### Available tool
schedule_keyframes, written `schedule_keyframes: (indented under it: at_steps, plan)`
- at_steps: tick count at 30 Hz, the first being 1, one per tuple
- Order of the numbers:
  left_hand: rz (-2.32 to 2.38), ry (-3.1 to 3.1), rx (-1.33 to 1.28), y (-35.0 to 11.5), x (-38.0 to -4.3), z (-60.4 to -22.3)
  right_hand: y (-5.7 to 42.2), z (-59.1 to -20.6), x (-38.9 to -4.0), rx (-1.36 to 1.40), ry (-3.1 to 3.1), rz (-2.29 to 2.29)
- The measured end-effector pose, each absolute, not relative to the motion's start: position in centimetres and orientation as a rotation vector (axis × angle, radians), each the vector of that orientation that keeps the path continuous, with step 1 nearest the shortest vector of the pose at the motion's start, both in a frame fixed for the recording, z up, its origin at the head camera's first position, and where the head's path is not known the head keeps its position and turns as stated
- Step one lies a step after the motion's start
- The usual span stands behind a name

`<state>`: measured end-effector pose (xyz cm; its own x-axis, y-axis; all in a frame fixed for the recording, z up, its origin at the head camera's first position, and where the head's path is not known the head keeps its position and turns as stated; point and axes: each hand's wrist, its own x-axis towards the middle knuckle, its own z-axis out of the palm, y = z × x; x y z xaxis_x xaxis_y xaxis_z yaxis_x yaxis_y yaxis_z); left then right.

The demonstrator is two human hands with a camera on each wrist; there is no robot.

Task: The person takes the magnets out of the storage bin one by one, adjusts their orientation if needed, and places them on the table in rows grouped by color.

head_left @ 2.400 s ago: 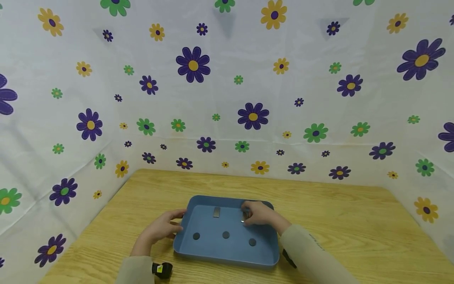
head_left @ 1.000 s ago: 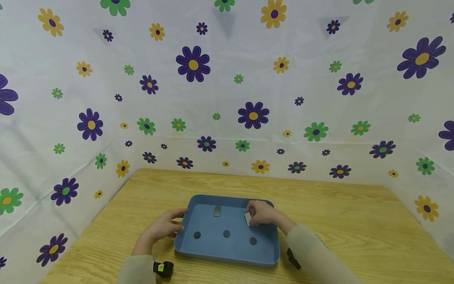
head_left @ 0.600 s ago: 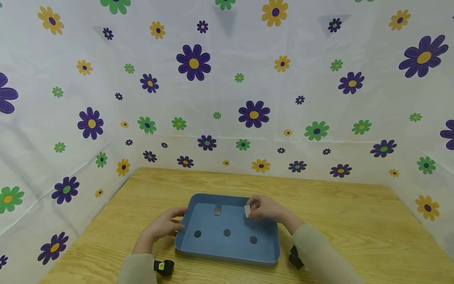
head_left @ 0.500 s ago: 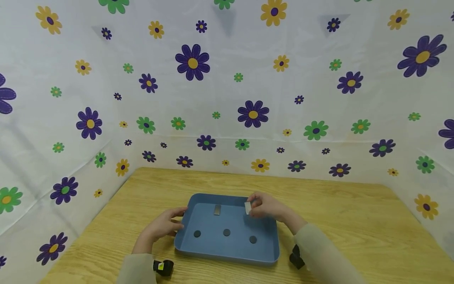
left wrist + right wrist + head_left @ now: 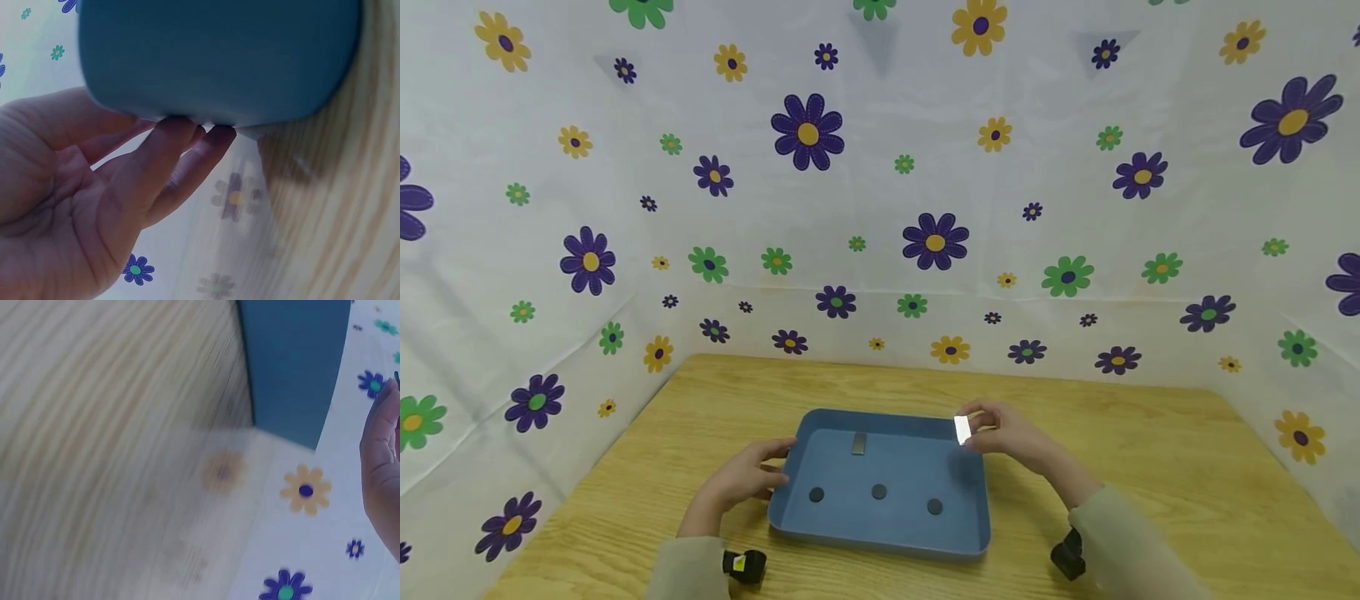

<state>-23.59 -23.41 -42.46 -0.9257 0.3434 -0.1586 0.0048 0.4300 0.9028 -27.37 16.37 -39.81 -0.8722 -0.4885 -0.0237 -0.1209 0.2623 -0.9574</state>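
Note:
A blue rectangular tray (image 5: pixel 880 543) lies on the wooden table. My left hand (image 5: pixel 741 483) rests against its left wall, and the left wrist view shows the fingertips (image 5: pixel 222 134) touching the outside. Over the tray's far right corner, my right hand (image 5: pixel 1003 433) pinches a small flat rectangular metal piece (image 5: pixel 962 430) that shines bright white. A similar grey rectangular piece (image 5: pixel 859 443) lies inside near the back wall. Three dark round discs (image 5: pixel 816 495) sit in a row toward the front. In the right wrist view only part of the hand (image 5: pixel 382 462) shows at the right edge.
The wooden table (image 5: pixel 1150 475) extends around the tray on all sides. White cloth walls (image 5: pixel 880 192) printed with flowers rise behind it and at both sides. A black wrist camera (image 5: pixel 747 567) hangs by the left sleeve, another (image 5: pixel 1067 557) by the right.
My right hand has lifted the rectangular metal piece off the tray floor and moved right, to above the tray's far right corner. The left hand and the tray stay in place.

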Motion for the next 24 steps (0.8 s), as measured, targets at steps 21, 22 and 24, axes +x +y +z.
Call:
schedule_keyframes:
  at_steps: [21, 22, 24]
  plan:
    - [1.506, 2.334, 0.314, -23.5, -23.5, -42.4, 27.6, -40.6, -25.8, -0.338, 2.369, -1.557]
    - [1.507, 2.334, 0.312, -23.5, -23.4, -42.4, 28.1, -40.7, -25.7, -0.325, 2.375, -1.550]
    - [1.507, 2.336, 0.309, -23.4, -23.4, -42.4, 29.0, -40.8, -25.5, -0.297, 2.400, -1.521]
